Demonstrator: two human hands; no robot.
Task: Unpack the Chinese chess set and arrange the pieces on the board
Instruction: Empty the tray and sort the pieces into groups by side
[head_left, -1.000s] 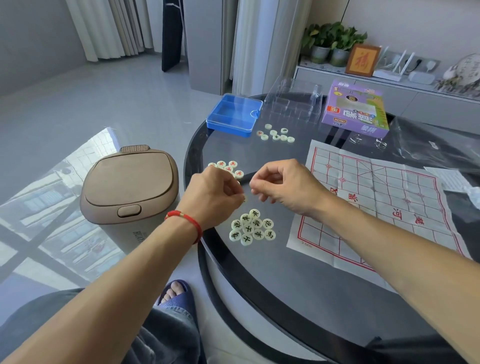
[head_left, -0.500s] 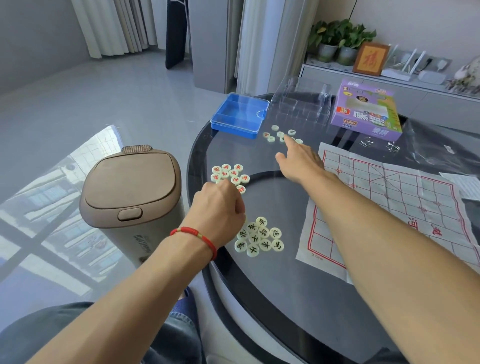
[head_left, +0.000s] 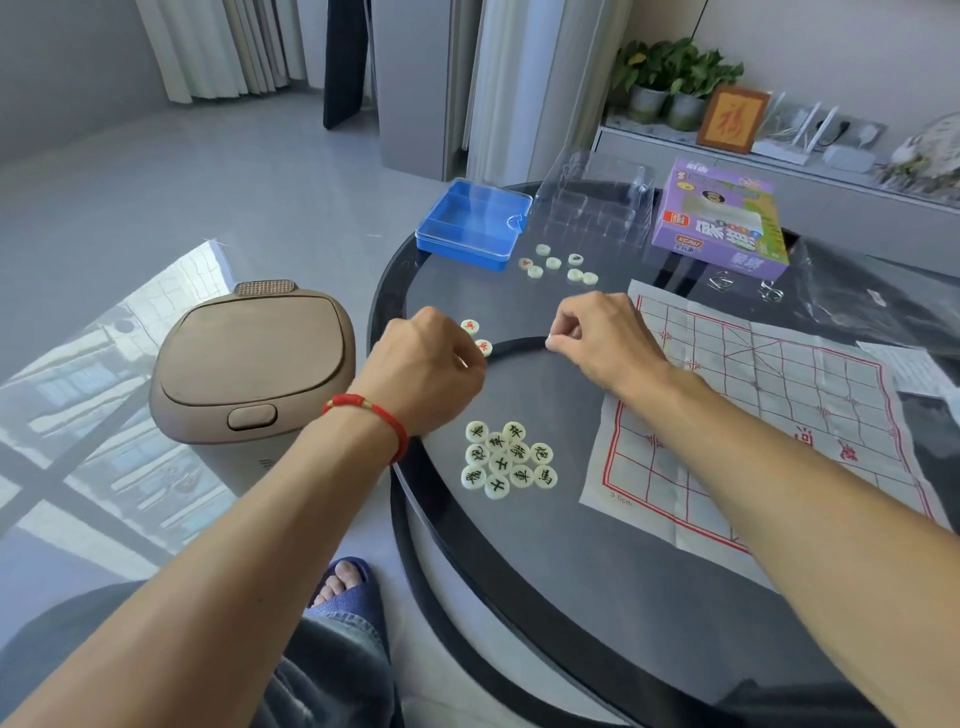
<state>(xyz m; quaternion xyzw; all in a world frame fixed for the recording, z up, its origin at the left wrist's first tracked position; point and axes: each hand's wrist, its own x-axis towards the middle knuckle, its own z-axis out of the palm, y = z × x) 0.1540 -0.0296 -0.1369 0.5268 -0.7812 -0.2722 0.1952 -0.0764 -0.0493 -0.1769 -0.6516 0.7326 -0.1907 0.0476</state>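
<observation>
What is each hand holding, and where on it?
Right hand pinches a pale chess piece by its edge at the fingertips. Left hand is curled; its contents cannot be told.

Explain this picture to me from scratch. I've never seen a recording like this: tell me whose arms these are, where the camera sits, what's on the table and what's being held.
There is no machine here. A person wears a wide-angle camera on the head, so you look down along their own arms.

The left hand, with a red bracelet, hovers curled over red-marked pieces; what it holds is hidden. The right hand pinches one pale piece.

On the round dark table lie a cluster of black-marked pieces, a few more pieces farther back, a paper board with no pieces on it, a blue box, a clear tray and a purple carton.
</observation>
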